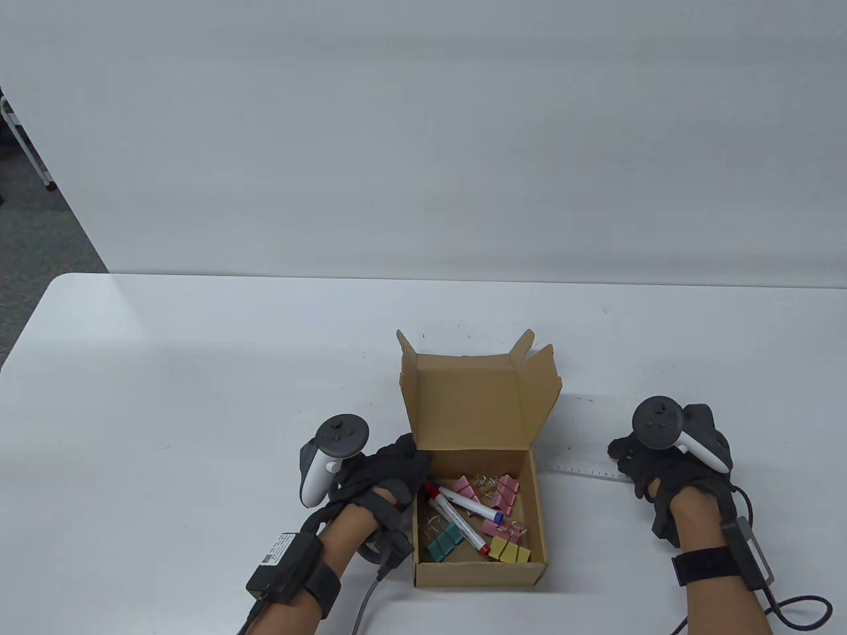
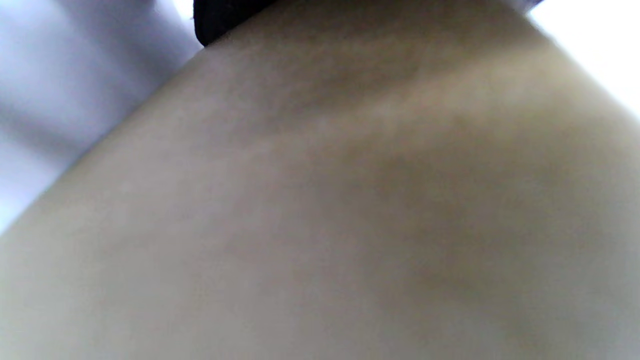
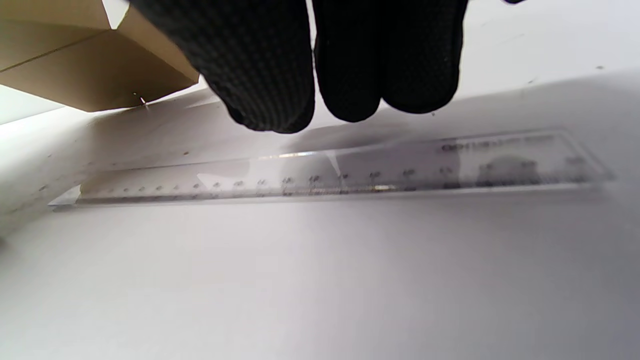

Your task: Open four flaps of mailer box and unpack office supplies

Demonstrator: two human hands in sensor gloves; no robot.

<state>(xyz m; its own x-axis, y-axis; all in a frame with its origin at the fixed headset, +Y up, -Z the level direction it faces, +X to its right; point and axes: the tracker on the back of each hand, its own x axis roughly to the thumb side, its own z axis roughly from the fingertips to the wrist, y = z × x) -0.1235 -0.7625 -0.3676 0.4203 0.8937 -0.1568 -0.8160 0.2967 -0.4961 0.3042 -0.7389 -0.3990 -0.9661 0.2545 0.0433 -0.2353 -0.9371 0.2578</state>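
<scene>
The brown mailer box (image 1: 473, 574) stands open near the table's front edge, its lid (image 1: 463, 403) upright at the back. Inside lie two white markers (image 1: 470, 506), pink binder clips (image 1: 506, 493), a green clip (image 1: 445, 544) and a yellow clip (image 1: 509, 550). My left hand (image 1: 403, 463) grips the box's left wall; the left wrist view is filled by blurred cardboard (image 2: 320, 200). A clear ruler (image 1: 582, 470) lies flat on the table right of the box. My right hand (image 1: 625, 460) hovers over its right end, fingertips (image 3: 345, 90) just above the ruler (image 3: 340, 172), holding nothing.
The white table (image 1: 198, 397) stretches wide to the left and behind the box. Its back edge meets a pale wall. A corner of the box lid (image 3: 100, 75) shows in the right wrist view at top left.
</scene>
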